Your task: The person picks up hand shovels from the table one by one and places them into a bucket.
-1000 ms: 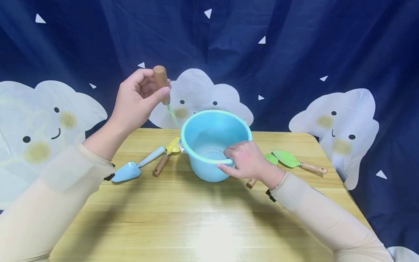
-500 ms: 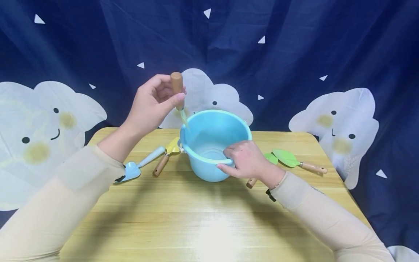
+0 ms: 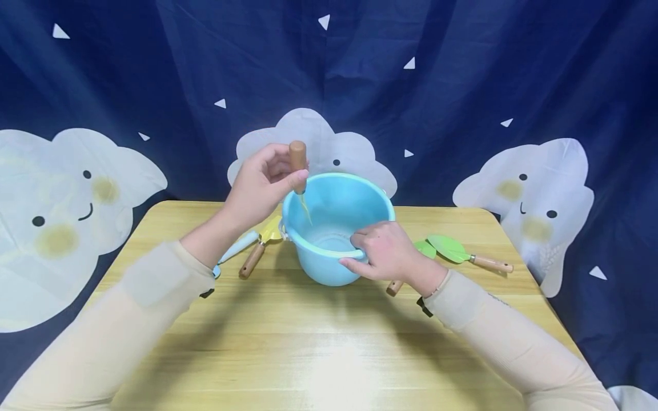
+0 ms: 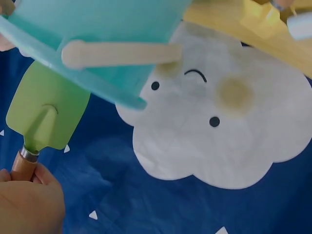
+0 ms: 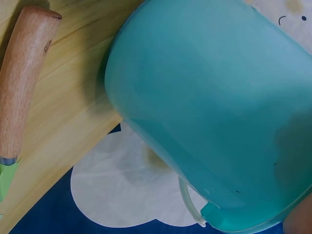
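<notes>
Shifting right and downward since the earlier head frame, the left hand [image 3: 259, 185] is carrying the green trowel [image 4: 44, 107] blade-down over the mouth of the blue bucket [image 3: 321, 265]; bucket and right hand [image 3: 385, 251] are staying in place. Left thumb and fingers are pinching the wooden handle [image 3: 297, 155]. The right hand is gripping the near right rim, thumb outside, fingers inside. The bucket is sitting toward the back of the table [image 3: 267, 348].

Lowering, judged the likely step, is calling for a blade kept clear of the rim and a steady right-hand hold.

Viewed from the head, the blade is showing nearly edge-on; whether its tip is passing below the rim, I cannot tell. The left sleeve [image 3: 159, 285] is hiding most of the blue trowel's blade [image 3: 217, 273]. The right wrist view is cutting off nearly all of its hand.
</notes>
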